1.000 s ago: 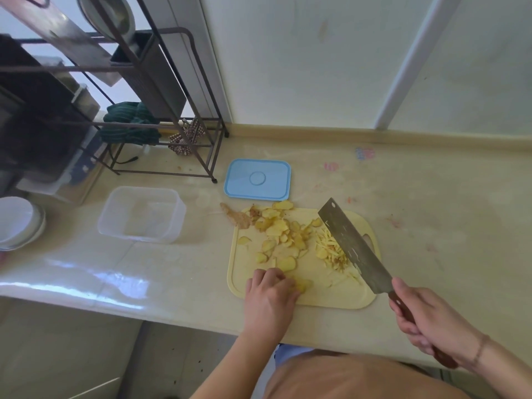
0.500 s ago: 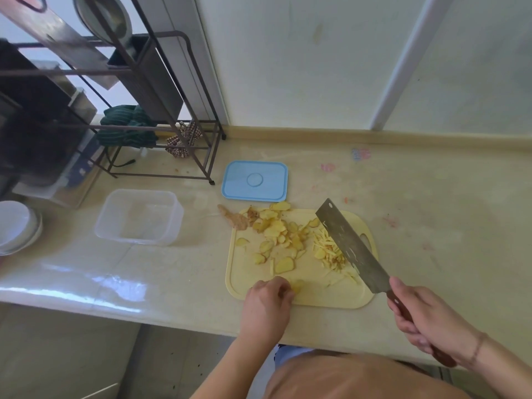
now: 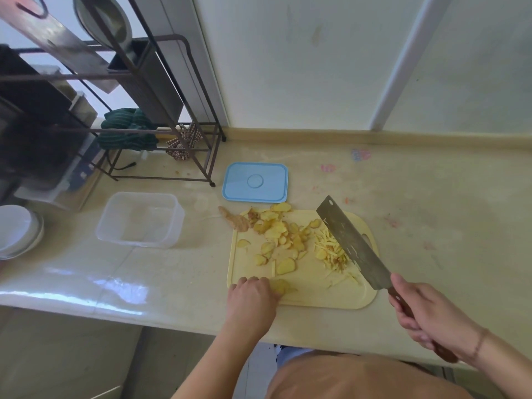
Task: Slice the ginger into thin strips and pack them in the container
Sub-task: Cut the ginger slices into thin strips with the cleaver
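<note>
Nearest me, my left hand (image 3: 253,298) rests at the near-left corner of the yellow cutting board (image 3: 316,295), fingers curled down onto a small stack of ginger slices (image 3: 280,286) at its fingertips. My right hand (image 3: 426,315) is wrapped round the wooden handle of the cleaver (image 3: 352,243), whose blade is held tilted over the board's right side, tip pointing away from me. Just left of the blade lies a heap of thin ginger strips (image 3: 331,250). Loose slices (image 3: 276,231) cover the board's middle and far-left part; 1 piece of peel (image 3: 234,221) overhangs its far-left corner. On the counter (image 3: 431,220), left of the board, stands the clear container (image 3: 141,220), with no ginger visible inside. Its blue lid (image 3: 255,182) lies flat just beyond the board. Farthest left stands a metal rack (image 3: 161,133).
</note>
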Tool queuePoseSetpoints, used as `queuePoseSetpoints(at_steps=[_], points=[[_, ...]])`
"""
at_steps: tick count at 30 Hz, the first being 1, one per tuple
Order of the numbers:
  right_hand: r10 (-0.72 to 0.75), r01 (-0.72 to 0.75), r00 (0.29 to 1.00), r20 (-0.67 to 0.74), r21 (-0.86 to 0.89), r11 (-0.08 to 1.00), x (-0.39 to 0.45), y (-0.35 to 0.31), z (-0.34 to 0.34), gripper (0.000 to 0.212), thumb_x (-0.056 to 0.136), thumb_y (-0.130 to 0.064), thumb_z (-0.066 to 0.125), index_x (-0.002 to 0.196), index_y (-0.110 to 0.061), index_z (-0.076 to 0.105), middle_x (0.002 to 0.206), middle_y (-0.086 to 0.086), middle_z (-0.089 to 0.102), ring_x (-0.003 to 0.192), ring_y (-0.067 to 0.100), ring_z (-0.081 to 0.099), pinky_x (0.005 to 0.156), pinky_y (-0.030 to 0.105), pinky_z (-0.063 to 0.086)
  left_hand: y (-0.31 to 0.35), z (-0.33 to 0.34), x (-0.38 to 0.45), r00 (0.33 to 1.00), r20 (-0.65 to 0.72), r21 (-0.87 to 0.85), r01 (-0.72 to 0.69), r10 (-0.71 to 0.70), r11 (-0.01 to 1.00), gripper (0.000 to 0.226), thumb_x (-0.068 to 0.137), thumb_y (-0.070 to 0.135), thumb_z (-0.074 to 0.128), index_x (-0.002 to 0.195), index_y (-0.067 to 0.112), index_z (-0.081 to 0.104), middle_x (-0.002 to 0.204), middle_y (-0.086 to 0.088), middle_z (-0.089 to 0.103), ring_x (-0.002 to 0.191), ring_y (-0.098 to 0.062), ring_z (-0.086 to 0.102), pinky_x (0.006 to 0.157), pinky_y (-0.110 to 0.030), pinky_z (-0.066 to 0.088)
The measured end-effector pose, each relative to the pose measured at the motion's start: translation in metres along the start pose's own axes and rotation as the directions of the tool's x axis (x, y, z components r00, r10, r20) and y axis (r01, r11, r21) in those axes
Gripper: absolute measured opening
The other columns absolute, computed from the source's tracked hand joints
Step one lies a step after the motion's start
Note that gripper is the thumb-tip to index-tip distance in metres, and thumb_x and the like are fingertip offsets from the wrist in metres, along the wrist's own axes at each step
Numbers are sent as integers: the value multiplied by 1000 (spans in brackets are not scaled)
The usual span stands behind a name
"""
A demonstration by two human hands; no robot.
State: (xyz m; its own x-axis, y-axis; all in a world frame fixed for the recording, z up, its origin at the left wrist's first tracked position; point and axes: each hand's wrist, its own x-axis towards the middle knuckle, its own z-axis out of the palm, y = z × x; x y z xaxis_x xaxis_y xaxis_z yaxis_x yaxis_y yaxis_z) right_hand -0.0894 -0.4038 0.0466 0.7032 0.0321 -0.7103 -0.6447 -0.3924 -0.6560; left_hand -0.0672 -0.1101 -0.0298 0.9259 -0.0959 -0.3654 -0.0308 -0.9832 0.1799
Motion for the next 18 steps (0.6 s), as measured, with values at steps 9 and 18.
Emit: queuePoseSetpoints(at_steps=[9, 18], points=[[6, -7, 1000, 27, 18, 1000, 2, -1, -1, 63, 76, -72, 38, 71, -9, 40, 52, 5, 30, 41, 14, 23, 39, 19, 24, -4, 12, -8, 985, -171, -169, -22, -7, 985, 35, 90, 49, 65, 114, 24, 61, 106, 7, 61, 98, -18, 59, 82, -31, 46], [-4, 4, 1000, 31, -2, 1000, 3, -2, -2, 72, 61, -84, 44, 67, -12, 42, 52, 5, 30, 40, 14, 23, 38, 19, 25, 3, 19, -6, 970, -236, -342, -22, -63, 939, 18, 78, 26, 81, 93, 22, 73, 89, 8, 65, 84, -19, 57, 74, -34, 49]])
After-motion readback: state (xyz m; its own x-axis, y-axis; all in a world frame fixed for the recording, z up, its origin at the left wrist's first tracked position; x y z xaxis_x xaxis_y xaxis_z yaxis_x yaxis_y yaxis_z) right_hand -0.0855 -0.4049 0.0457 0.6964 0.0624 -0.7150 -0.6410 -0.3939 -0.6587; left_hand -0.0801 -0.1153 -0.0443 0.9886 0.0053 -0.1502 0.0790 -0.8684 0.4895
